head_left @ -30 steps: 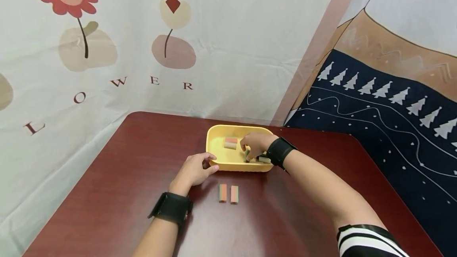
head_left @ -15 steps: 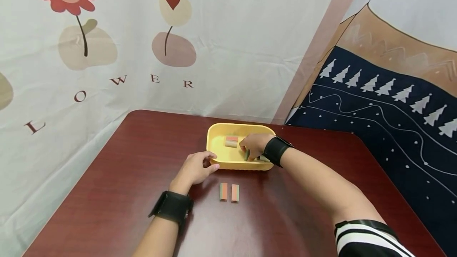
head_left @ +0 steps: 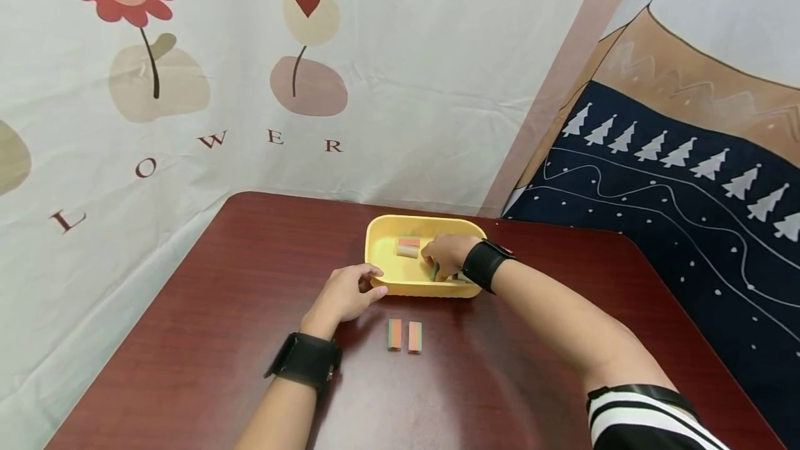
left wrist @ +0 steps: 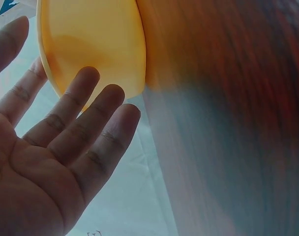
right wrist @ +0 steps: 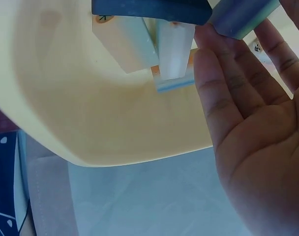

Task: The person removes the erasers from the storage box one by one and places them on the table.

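Observation:
A yellow plastic basin point(head_left: 406, 289) stands near the back of the table. My left hand point(head_left: 340, 295) rests at its near left corner, fingers loosely extended; in the left wrist view, fingertips lie against the basin wall point(left wrist: 93, 34). Inside the right half, my right hand point(head_left: 448, 253) pinches a small rectangular block point(right wrist: 244, 17) with a dark bluish-green side; the fingers partly cover it. More blocks lie under that hand, among them a white one point(right wrist: 175, 51) and a pale one with a printed mark point(right wrist: 122, 42). Farther left in the basin lie an orange block point(head_left: 409, 241) and a tan one point(head_left: 407, 251).
Two orange-and-green blocks stand or lie side by side on the table in front of the basin, the left block point(head_left: 394, 335) slightly apart from the right block point(head_left: 415, 337). The dark red tabletop point(head_left: 250, 262) ends behind the basin at a printed cloth point(head_left: 406, 123).
The head view has shifted slightly. My right hand stays low in the basin with its fingers at the same block, and my left hand keeps its place at the corner.

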Tool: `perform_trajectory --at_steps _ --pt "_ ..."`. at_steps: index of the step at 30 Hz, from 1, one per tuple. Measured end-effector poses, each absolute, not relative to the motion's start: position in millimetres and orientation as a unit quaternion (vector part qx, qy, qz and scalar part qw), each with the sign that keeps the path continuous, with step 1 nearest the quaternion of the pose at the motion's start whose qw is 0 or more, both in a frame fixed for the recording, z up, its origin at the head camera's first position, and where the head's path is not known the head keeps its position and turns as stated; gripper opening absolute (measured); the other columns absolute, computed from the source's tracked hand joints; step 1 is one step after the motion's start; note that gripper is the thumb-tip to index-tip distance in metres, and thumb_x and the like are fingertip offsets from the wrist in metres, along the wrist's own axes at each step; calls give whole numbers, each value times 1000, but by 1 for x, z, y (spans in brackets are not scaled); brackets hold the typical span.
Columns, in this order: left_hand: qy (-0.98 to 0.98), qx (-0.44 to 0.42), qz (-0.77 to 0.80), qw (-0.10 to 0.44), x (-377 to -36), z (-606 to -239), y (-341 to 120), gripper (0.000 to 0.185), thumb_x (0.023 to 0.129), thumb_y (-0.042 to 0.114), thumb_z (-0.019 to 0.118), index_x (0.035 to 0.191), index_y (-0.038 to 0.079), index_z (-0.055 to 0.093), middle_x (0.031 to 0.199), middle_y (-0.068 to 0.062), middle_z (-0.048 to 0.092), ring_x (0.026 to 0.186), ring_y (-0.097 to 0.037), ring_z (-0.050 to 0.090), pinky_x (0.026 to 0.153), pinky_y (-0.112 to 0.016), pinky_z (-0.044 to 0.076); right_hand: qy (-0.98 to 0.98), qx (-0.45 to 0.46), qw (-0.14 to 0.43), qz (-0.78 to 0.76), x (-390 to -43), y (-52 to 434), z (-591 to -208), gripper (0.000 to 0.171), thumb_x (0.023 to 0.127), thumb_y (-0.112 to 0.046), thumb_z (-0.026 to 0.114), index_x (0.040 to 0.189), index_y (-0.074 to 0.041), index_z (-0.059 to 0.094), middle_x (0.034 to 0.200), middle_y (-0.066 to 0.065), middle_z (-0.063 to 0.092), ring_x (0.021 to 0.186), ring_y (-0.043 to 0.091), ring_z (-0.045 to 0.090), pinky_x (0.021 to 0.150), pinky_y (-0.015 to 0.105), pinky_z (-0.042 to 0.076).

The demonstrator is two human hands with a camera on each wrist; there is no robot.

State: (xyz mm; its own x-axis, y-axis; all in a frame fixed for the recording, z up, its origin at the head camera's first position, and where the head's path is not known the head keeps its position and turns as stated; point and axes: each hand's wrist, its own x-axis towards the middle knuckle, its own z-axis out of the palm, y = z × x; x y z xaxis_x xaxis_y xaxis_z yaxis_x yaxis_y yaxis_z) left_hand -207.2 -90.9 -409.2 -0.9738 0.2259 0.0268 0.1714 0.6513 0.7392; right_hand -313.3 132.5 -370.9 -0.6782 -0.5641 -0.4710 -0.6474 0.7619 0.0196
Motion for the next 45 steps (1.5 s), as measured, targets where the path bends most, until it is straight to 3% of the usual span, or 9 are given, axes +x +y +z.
perform_trajectory --at_steps 8,24,33,45 --pt "909 113 400 42 -206 -414 -87 29 91 24 71 116 11 67 90 0 61 82 -16 54 75 -36 46 911 -333 227 91 -310 139 -375 22 83 -23 79 93 -11 63 77 -3 54 65 12 48 60 26 39" --pt "903 123 409 46 -206 -419 -83 28 90 23 72 116 11 67 87 1 59 79 -15 52 72 -34 44 907 -372 198 13 -301 152 -355 21 86 -21 76 94 -8 61 87 0 59 76 13 55 70 28 46" --pt "905 126 405 45 -208 -419 -84 28 90 23 71 115 11 67 87 1 60 80 -16 53 74 -34 45 909 -372 172 -72 -274 162 -339 20 86 -21 77 96 -13 62 86 -11 62 82 4 61 77 27 50" --pt "911 123 393 38 -210 -412 -94 30 91 25 71 117 11 67 91 0 61 82 -17 54 75 -36 46 889 -427 121 -110 -229 163 -333 23 82 -21 80 99 -13 66 87 -10 62 81 6 58 77 27 51"
